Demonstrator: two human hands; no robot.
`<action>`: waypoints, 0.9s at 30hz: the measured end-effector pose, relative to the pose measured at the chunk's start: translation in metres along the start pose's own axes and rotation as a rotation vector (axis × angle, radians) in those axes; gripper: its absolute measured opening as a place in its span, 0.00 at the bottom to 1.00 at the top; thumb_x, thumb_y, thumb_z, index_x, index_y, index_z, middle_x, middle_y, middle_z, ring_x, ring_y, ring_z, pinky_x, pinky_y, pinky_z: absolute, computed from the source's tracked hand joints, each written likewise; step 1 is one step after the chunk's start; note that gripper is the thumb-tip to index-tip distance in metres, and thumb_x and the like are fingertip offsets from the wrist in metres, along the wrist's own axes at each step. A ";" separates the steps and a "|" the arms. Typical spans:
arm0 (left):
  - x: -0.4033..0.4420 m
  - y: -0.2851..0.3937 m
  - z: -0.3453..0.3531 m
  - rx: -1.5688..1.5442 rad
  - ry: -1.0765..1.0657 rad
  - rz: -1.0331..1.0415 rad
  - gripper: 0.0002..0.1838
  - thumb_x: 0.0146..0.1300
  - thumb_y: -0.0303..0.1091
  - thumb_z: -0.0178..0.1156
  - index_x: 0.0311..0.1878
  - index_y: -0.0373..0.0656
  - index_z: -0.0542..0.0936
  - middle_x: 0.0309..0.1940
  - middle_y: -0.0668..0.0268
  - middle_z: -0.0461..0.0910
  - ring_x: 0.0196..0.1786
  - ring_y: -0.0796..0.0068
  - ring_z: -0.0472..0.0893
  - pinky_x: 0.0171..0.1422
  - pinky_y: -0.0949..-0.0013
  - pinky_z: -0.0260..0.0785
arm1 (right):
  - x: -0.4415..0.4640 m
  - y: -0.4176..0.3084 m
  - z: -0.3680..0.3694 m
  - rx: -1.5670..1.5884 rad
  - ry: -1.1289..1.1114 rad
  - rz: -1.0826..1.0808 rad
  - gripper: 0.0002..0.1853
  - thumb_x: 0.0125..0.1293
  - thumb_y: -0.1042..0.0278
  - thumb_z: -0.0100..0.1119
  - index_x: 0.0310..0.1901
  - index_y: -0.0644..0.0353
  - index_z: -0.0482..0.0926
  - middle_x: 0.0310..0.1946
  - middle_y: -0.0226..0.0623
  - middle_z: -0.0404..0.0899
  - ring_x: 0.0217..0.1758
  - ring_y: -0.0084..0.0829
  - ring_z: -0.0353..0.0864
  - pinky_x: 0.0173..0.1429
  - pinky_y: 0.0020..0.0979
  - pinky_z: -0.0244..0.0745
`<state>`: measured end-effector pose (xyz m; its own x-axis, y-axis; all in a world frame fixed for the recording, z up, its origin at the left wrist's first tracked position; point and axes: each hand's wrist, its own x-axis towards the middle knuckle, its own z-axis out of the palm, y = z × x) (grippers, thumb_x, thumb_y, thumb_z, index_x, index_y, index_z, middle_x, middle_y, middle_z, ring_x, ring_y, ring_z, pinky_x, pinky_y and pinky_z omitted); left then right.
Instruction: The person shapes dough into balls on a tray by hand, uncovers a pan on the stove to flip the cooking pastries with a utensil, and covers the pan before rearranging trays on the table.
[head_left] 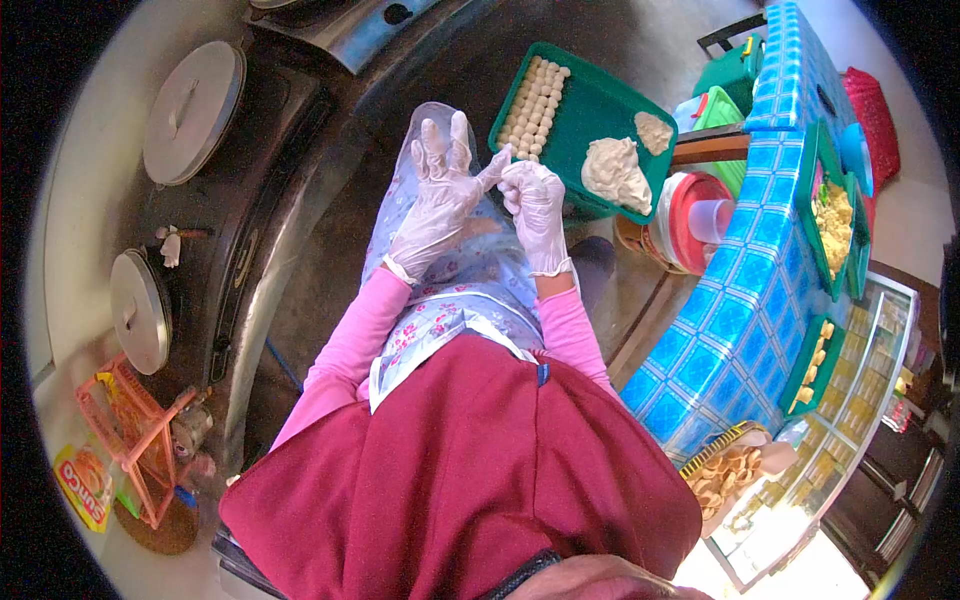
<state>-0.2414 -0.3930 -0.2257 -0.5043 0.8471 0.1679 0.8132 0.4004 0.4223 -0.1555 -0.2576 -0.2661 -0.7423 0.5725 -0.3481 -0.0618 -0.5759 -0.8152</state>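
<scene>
Both hands wear thin whitish gloves and are raised over my lap, in front of the flowered apron [440, 325]. My left hand [440, 195] is open, its fingers spread upward and its thumb pointing right. Closed beside it, my right hand [537, 210] pinches at the tip of the left glove's thumb; whether anything else is between those fingers I cannot tell. Just beyond my right hand lies a green tray [585, 88]. Rows of small round dough balls [533, 108] fill its left side. A large lump of dough [616, 175] and a smaller dough piece [654, 133] lie at its right.
On the right, a table with a blue checked cloth [690, 345] holds a tray of yellow crumbly food [833, 228] and a basket of curled pieces [727, 475]. A red-lidded tub [685, 225] stands beside it. Lidded pots [193, 113] and an orange rack [135, 435] are at left.
</scene>
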 end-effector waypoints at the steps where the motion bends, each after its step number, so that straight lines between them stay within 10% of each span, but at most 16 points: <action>1: 0.001 0.001 0.000 0.007 0.004 0.004 0.56 0.37 0.47 0.79 0.75 0.65 0.64 0.79 0.40 0.35 0.77 0.26 0.28 0.76 0.30 0.29 | 0.000 0.004 0.001 0.048 0.010 -0.043 0.04 0.60 0.73 0.62 0.29 0.61 0.80 0.22 0.29 0.78 0.19 0.15 0.69 0.19 0.18 0.60; 13: -0.006 0.010 0.012 0.160 -0.029 -0.006 0.46 0.44 0.39 0.74 0.71 0.52 0.69 0.78 0.43 0.44 0.77 0.24 0.35 0.76 0.28 0.32 | 0.009 -0.006 -0.006 -0.382 -0.027 0.176 0.05 0.56 0.77 0.61 0.35 0.63 0.81 0.24 0.29 0.78 0.21 0.14 0.69 0.21 0.18 0.60; 20: -0.010 0.009 0.025 0.191 -0.065 0.023 0.38 0.51 0.27 0.61 0.70 0.45 0.69 0.78 0.46 0.44 0.78 0.28 0.37 0.76 0.28 0.31 | 0.011 0.000 -0.009 -1.134 0.001 -0.351 0.11 0.56 0.65 0.63 0.27 0.66 0.82 0.20 0.50 0.78 0.21 0.34 0.78 0.29 0.38 0.70; 23: -0.012 0.006 0.033 0.273 -0.047 0.037 0.39 0.51 0.26 0.60 0.71 0.42 0.68 0.78 0.46 0.43 0.78 0.28 0.36 0.76 0.29 0.30 | 0.006 0.003 -0.001 -0.905 -0.028 -0.277 0.07 0.54 0.70 0.64 0.24 0.64 0.81 0.18 0.29 0.76 0.23 0.17 0.71 0.28 0.28 0.64; 27: -0.014 -0.001 0.043 0.183 0.074 -0.054 0.45 0.50 0.29 0.65 0.75 0.48 0.61 0.78 0.37 0.36 0.78 0.27 0.31 0.76 0.29 0.27 | -0.003 0.011 -0.006 -0.664 -0.136 -0.157 0.08 0.56 0.69 0.64 0.25 0.64 0.83 0.19 0.27 0.77 0.24 0.18 0.73 0.28 0.27 0.65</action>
<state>-0.2225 -0.3900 -0.2663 -0.5634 0.7971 0.2173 0.8200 0.5073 0.2650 -0.1499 -0.2620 -0.2774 -0.8376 0.5169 -0.1770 0.2134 0.0112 -0.9769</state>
